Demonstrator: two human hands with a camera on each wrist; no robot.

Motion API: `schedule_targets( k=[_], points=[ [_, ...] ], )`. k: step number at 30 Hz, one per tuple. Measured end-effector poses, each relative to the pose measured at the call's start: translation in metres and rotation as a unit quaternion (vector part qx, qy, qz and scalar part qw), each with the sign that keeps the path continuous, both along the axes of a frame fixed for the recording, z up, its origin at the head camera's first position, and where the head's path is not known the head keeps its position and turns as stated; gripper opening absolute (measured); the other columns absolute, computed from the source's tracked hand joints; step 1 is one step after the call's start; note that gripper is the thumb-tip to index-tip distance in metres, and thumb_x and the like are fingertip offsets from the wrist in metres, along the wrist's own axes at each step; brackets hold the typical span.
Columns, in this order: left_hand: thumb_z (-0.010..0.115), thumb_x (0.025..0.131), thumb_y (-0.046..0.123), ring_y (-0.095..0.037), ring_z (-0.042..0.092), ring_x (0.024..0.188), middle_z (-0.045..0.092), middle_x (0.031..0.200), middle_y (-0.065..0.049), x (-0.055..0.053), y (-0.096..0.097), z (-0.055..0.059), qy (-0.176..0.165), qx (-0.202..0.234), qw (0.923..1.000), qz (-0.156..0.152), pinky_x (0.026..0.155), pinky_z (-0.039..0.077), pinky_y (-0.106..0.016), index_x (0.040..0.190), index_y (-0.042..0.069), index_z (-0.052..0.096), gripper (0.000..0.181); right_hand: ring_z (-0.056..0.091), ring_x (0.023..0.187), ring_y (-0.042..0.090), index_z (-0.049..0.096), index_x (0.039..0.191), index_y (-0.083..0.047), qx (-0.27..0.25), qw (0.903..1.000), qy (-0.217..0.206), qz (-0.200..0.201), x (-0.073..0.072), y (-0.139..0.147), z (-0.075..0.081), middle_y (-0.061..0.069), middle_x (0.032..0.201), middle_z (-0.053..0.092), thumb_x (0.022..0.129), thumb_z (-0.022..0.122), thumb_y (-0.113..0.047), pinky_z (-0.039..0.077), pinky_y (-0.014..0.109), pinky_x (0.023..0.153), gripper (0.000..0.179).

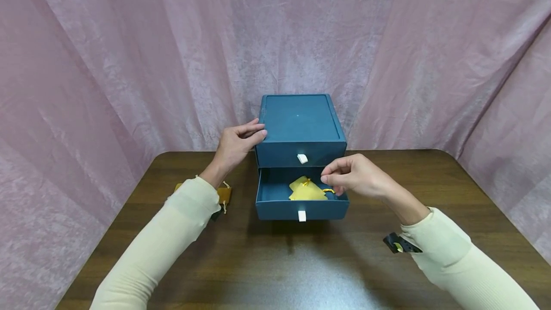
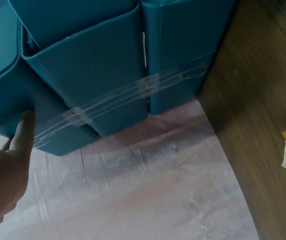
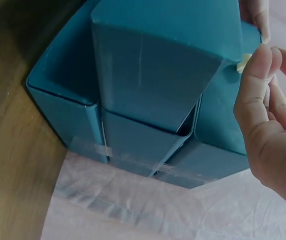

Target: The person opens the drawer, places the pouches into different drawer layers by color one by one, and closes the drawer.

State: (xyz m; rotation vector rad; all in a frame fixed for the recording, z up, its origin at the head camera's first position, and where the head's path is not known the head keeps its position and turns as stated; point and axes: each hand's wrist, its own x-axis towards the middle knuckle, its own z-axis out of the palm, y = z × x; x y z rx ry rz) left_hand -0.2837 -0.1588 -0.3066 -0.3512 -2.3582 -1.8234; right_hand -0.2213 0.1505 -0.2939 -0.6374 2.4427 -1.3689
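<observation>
A teal stack of drawers point(image 1: 301, 118) stands at the back of the table, with a lower drawer point(image 1: 275, 210) pulled out. Yellow drawstring pouches point(image 1: 311, 192) lie overlapping inside it, a yellow cord point(image 1: 329, 191) trailing to the right. My left hand point(image 1: 234, 145) rests its extended fingers against the upper left side of the stack; in the left wrist view a fingertip point(image 2: 27, 120) touches the teal wall. Above the drawer's right side, my right hand point(image 1: 355, 176) has thumb and fingertips together, close over the cord. Nothing shows between those fingertips point(image 3: 260, 60) in the right wrist view.
Beside the left sleeve, an orange-yellow pouch point(image 1: 225, 194) with pale cords lies partly hidden on the wooden table point(image 1: 275, 271). White pull tabs point(image 1: 302, 159) mark the drawer fronts. Clear tape point(image 2: 127, 95) binds the units at the side. A pink curtain point(image 1: 193, 51) hangs behind.
</observation>
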Motion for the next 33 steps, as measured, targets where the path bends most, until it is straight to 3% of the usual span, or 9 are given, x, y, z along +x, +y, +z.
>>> schedule_targets(
  k=[9, 17, 22, 28, 33],
  points=[
    [0.073, 0.093, 0.030, -0.016, 0.050, 0.133, 0.052, 0.147, 0.002, 0.002, 0.001, -0.001, -0.001, 0.002, 1.0000, 0.001, 0.103, 0.047, -0.034, 0.126, 0.007, 0.070, 0.040, 0.064, 0.068, 0.020, 0.070, 0.110, 0.007, -0.026, 0.9992, -0.017, 0.025, 0.021, 0.000, 0.000, 0.010, 0.078, 0.067, 0.093, 0.071, -0.012, 0.057, 0.035, 0.064, 0.026],
    [0.073, 0.093, 0.030, -0.014, 0.050, 0.133, 0.052, 0.147, 0.002, 0.002, 0.002, 0.000, -0.003, 0.004, 1.0000, 0.001, 0.103, 0.047, -0.032, 0.127, 0.007, 0.070, 0.040, 0.066, 0.066, 0.017, 0.066, 0.114, 0.014, -0.059, 0.9958, -0.049, 0.049, 0.042, 0.000, -0.011, 0.014, 0.082, 0.069, 0.091, 0.073, -0.009, 0.059, 0.033, 0.065, 0.033],
    [0.073, 0.093, 0.029, -0.015, 0.051, 0.132, 0.052, 0.147, 0.002, 0.002, 0.002, -0.001, 0.000, 0.003, 1.0000, 0.003, 0.102, 0.047, -0.033, 0.126, 0.007, 0.070, 0.040, 0.067, 0.067, 0.018, 0.067, 0.115, 0.012, -0.057, 0.9959, -0.057, 0.040, 0.048, 0.003, -0.020, 0.008, 0.082, 0.070, 0.091, 0.074, -0.011, 0.059, 0.034, 0.065, 0.034],
    [0.073, 0.093, 0.029, -0.017, 0.050, 0.133, 0.052, 0.147, 0.001, 0.004, 0.001, -0.002, -0.002, 0.001, 1.0000, 0.002, 0.103, 0.047, -0.034, 0.126, 0.007, 0.070, 0.039, 0.070, 0.073, 0.028, 0.065, 0.117, 0.013, -0.068, 0.9952, -0.059, 0.040, 0.055, 0.005, -0.031, 0.010, 0.085, 0.071, 0.093, 0.072, -0.012, 0.060, 0.037, 0.069, 0.036],
    [0.073, 0.093, 0.027, -0.018, 0.049, 0.134, 0.052, 0.147, 0.000, 0.004, 0.001, -0.002, -0.001, 0.009, 1.0000, 0.002, 0.103, 0.047, -0.034, 0.126, 0.006, 0.070, 0.039, 0.069, 0.072, 0.027, 0.065, 0.119, 0.013, -0.070, 0.9952, -0.054, 0.042, 0.059, 0.001, -0.039, 0.010, 0.083, 0.070, 0.093, 0.072, -0.013, 0.060, 0.036, 0.068, 0.037]
  ],
)
